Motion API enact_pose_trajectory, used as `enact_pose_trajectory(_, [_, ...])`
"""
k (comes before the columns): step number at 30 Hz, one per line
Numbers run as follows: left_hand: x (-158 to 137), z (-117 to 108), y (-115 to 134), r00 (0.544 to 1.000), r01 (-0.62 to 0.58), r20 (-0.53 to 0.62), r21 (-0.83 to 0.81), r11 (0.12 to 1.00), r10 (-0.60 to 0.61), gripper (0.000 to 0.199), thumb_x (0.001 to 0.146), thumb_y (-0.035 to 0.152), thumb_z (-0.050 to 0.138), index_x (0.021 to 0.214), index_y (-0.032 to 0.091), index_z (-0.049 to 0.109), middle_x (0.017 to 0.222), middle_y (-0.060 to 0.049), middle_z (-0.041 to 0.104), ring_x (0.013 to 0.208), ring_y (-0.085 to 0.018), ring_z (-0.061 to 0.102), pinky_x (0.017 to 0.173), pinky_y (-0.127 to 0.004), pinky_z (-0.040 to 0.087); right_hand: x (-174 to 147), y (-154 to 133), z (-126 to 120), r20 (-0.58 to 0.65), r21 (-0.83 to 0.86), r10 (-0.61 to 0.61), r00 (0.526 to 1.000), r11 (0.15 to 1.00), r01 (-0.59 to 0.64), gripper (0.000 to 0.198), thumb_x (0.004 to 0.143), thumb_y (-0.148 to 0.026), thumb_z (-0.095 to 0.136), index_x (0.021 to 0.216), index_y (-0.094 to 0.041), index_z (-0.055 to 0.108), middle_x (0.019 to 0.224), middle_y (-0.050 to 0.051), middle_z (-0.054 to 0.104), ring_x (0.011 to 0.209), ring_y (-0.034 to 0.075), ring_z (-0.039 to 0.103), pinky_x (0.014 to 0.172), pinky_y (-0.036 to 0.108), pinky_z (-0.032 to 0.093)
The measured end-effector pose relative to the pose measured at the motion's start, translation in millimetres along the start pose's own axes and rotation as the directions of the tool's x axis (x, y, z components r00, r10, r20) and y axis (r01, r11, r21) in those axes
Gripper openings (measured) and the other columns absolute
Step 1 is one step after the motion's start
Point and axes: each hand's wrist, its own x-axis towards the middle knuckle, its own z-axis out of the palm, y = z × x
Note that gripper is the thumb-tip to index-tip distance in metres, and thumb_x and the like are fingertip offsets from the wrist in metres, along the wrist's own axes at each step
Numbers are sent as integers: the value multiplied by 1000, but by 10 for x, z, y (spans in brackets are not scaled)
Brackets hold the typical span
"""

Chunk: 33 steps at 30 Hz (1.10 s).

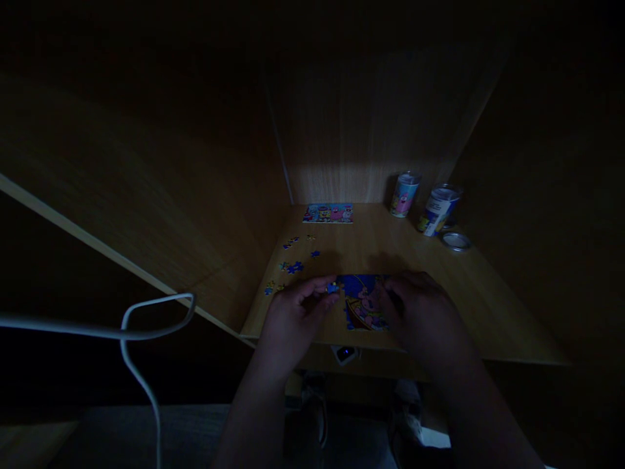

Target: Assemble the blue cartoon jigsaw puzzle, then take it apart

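Observation:
Between thumb and fingers of my left hand (297, 312) is a small blue puzzle piece (333, 287), held at the left edge of a partly joined jigsaw puzzle (364, 303). The puzzle lies flat near the front of the wooden shelf and shows a pink figure on dark blue. My right hand (420, 306) rests over the puzzle's right side, fingers bent down onto it. Its fingertips are dim, and part of the puzzle is hidden under them. Several loose puzzle pieces (295, 268) lie on the wood to the left.
A colourful picture card (327, 213) lies by the back panel. At the back right stand a can with a pink figure (405, 194) and a blue can (439, 210), with a round metal lid (456, 241) before them. A white cable (141, 335) loops at left.

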Motion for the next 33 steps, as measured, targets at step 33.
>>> enact_pose_trajectory(33, [-21, 9, 8, 999, -25, -23, 72, 997, 27, 18, 88, 32, 89, 105, 28, 83, 98, -1, 85, 91, -20, 80, 83, -31, 67, 4, 12, 7, 3, 6, 2, 1000, 1000, -2, 27, 110, -36, 56, 91, -24, 71, 93, 9, 73, 93, 27, 65, 84, 40, 48])
